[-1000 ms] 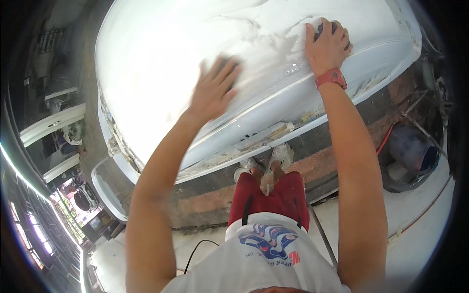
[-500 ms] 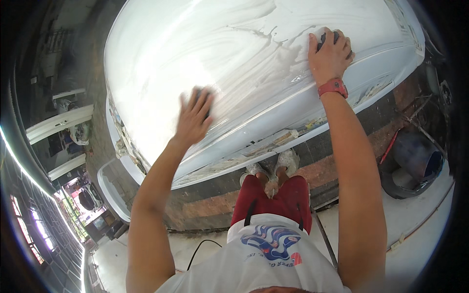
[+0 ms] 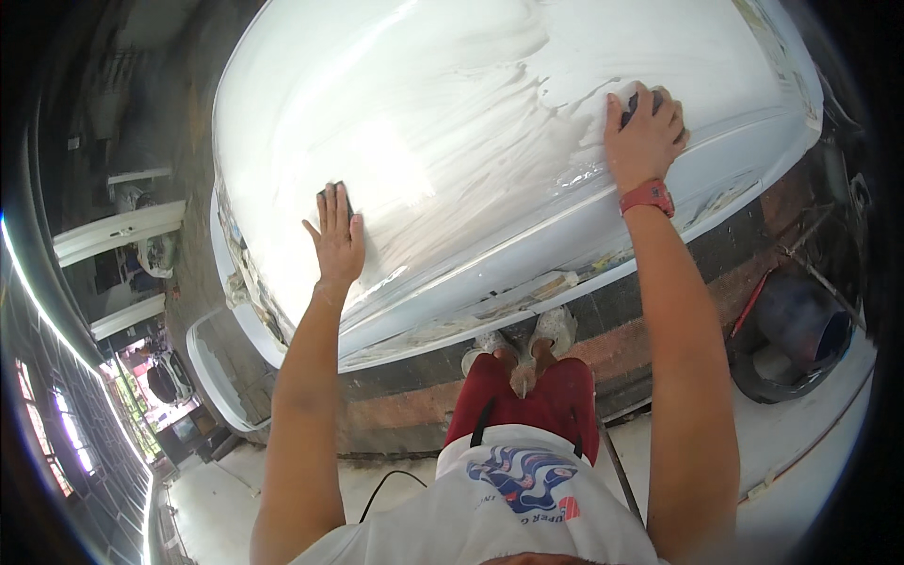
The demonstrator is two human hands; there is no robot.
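Observation:
Before me spreads a white car roof (image 3: pixel 424 104), wet and streaked with milky liquid. My left hand (image 3: pixel 337 247) lies nearly flat on its left part, fingers pressing a dark sanding pad (image 3: pixel 347 200) against the surface. Further right, near the roof's side edge, my right hand (image 3: pixel 640 146) curls over a second dark sanding pad (image 3: pixel 628 108). A red watch (image 3: pixel 648 196) is on my right wrist. The undersides of both pads are hidden.
Paper masking (image 3: pixel 527 285) covers the windows below the roof edge. To the right, a dark blue drum (image 3: pixel 800 315) sits by a black tub (image 3: pixel 767 381). A white panel (image 3: pixel 209 363) stands at left. A thin black cable (image 3: pixel 381 480) lies on the floor.
My left hand has slid left and slightly down across the roof with its pad. The right hand keeps its grip in nearly the same spot, while the view has shifted a little.

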